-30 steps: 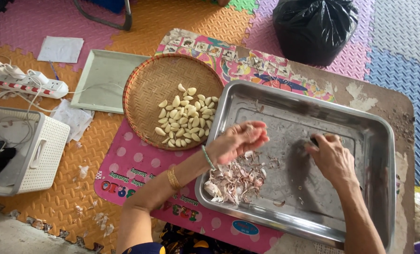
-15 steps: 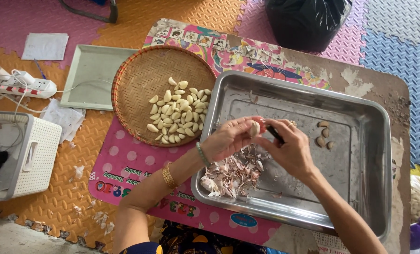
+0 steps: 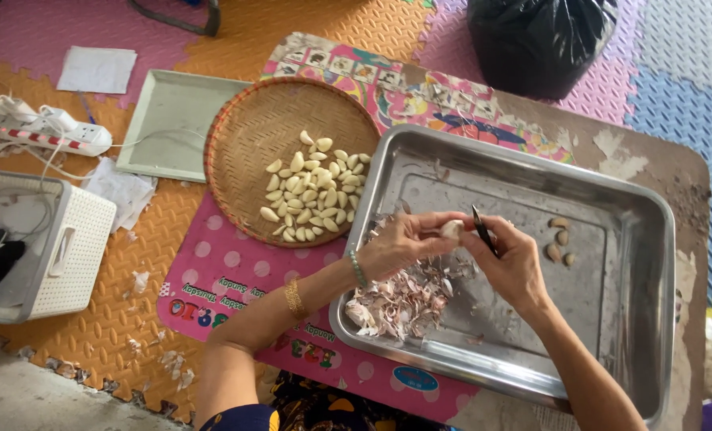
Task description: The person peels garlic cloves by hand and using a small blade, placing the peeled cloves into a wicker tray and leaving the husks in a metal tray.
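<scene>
The left hand [image 3: 400, 243] pinched a garlic clove [image 3: 451, 231] over the steel tray [image 3: 635, 209]; the right hand [image 3: 511, 259] gripped a small knife [image 3: 482, 229], its blade seemingly half hidden. A black bag [image 3: 539, 40] sat cropped at top, pink printed mat [image 3: 236, 279] below.

Round woven basket [image 3: 248, 152] is your landmark: pale green tray [image 3: 168, 120] just left of it, white power strip [image 3: 49, 136] further left, white perforated bin [image 3: 61, 247] lower left, black plastic bag [image 3: 539, 40] far upper right.
</scene>
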